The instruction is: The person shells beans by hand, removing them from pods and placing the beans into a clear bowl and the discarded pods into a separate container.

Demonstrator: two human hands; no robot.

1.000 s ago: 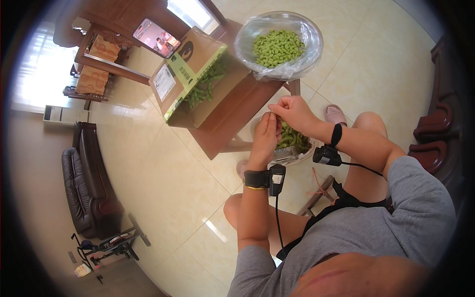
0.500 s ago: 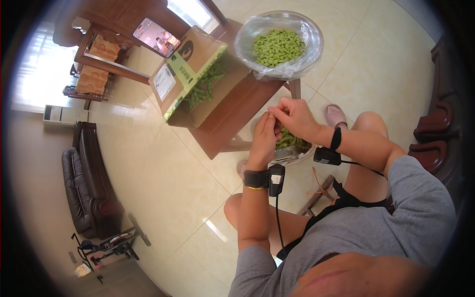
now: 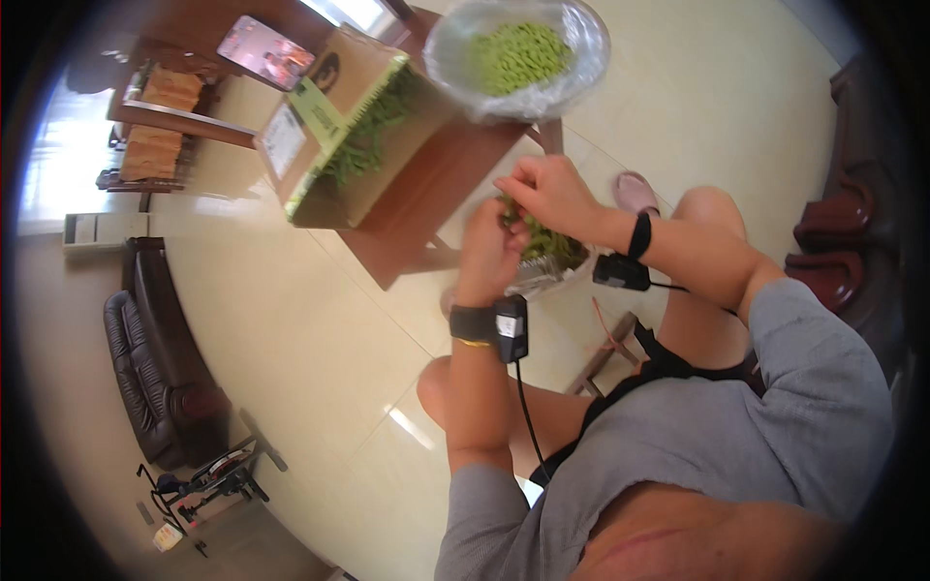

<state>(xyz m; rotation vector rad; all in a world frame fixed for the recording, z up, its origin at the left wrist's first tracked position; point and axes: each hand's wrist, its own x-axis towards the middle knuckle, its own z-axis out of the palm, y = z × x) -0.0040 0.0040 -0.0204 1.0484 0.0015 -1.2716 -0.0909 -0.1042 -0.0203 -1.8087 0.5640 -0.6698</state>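
My left hand (image 3: pixel 492 247) is closed round a green bean pod (image 3: pixel 508 210), with a bit of the pod showing at the fingertips. Just above it, my right hand (image 3: pixel 557 197) has its fingers curled in a pinch close to that pod; whatever is in the pinch is hidden. Beneath my hands, partly covered by them, is a plastic-lined container (image 3: pixel 567 276) with green pods (image 3: pixel 544 244). Beyond, a round bowl lined with clear plastic (image 3: pixel 593 58) holds shelled green beans (image 3: pixel 520 58). To its left lies an open cardboard box (image 3: pixel 387 179) with more pods (image 3: pixel 366 140) inside.
Box and bowl rest on a reddish-brown wooden bench (image 3: pixel 373 257). A phone (image 3: pixel 264 51) leans at the box's back. A pink slipper (image 3: pixel 635 192) is by the right knee. A dark sofa (image 3: pixel 160 358) and an exercise machine (image 3: pixel 218 474) stand far left.
The view has shifted, so the whole scene sits higher and further left. My fingertips have parted slightly, and the green pod now shows at my left hand.
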